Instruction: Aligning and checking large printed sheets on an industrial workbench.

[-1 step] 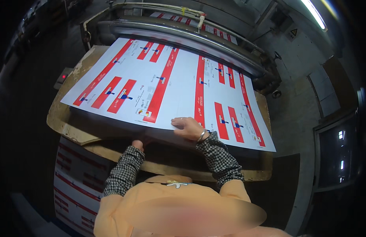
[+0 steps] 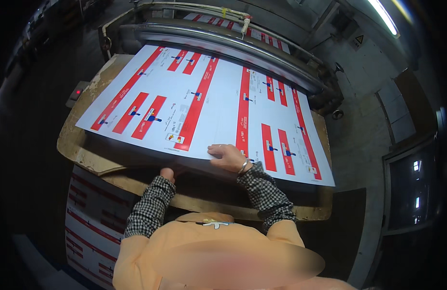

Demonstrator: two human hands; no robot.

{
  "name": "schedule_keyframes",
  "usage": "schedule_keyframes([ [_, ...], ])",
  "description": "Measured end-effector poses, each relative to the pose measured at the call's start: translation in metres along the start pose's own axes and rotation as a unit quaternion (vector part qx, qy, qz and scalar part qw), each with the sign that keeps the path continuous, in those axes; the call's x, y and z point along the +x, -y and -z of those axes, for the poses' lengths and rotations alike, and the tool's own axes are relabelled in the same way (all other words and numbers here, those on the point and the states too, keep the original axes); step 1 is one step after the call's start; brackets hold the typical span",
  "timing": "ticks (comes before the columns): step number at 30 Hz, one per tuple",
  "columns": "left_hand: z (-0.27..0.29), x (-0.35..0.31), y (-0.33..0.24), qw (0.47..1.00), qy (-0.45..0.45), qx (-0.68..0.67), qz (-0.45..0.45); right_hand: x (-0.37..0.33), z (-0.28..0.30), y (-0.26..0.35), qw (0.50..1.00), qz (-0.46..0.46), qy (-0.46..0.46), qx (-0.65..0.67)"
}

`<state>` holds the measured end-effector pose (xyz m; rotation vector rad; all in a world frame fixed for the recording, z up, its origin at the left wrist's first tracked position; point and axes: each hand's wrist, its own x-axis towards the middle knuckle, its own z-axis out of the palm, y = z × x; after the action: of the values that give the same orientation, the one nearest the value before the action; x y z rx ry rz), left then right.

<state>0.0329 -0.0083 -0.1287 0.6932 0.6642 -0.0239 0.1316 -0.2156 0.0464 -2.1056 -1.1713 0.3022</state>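
A large white printed sheet (image 2: 223,111) with red bands and small blue figures slopes down from metal rollers (image 2: 233,46) over a worn, tan board (image 2: 83,159). My right hand (image 2: 227,157), with a ring and a bracelet, rests on the sheet near the middle of its near edge. Its fingers point left and lie fairly flat on the paper; the thumb cannot be made out. Below that edge, to the left, my left hand (image 2: 167,175) reaches into the shadow over the board. Its fingers are hidden, so whether they hold anything does not show.
More printed sheets (image 2: 93,227) lie lower down at the left, beside my body. A small box with a lit red lamp (image 2: 78,91) sits by the board's left side. Handwheels (image 2: 338,115) stick out at the roller frame's right end. More printed paper (image 2: 252,34) shows behind the rollers.
The sheet's near right corner has shifted slightly left and its near left corner slightly right. Both my hands have moved a little left. Otherwise the scene looks the same.
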Motion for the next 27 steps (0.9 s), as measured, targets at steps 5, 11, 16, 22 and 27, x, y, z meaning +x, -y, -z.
schedule_keyframes([
  [5,-0.045,-0.028,-0.014,0.997,-0.04,0.028,-0.061,-0.022,-0.031,-0.04,0.996,-0.078,0.04,0.034],
  [11,-0.035,-0.042,-0.014,0.998,-0.001,0.027,-0.052,0.001,-0.022,-0.044,0.986,-0.109,0.123,0.014],
  [16,-0.048,-0.042,-0.02,0.999,0.015,0.032,-0.039,0.051,-0.022,-0.095,0.966,-0.214,-0.028,-0.139],
  [22,-0.041,-0.043,-0.017,0.999,0.021,0.002,-0.049,0.008,-0.063,-0.04,0.967,-0.091,0.133,-0.196],
  [27,-0.025,-0.038,-0.018,0.993,0.117,0.012,-0.022,-0.005,-0.046,-0.06,0.987,-0.043,0.108,-0.112],
])
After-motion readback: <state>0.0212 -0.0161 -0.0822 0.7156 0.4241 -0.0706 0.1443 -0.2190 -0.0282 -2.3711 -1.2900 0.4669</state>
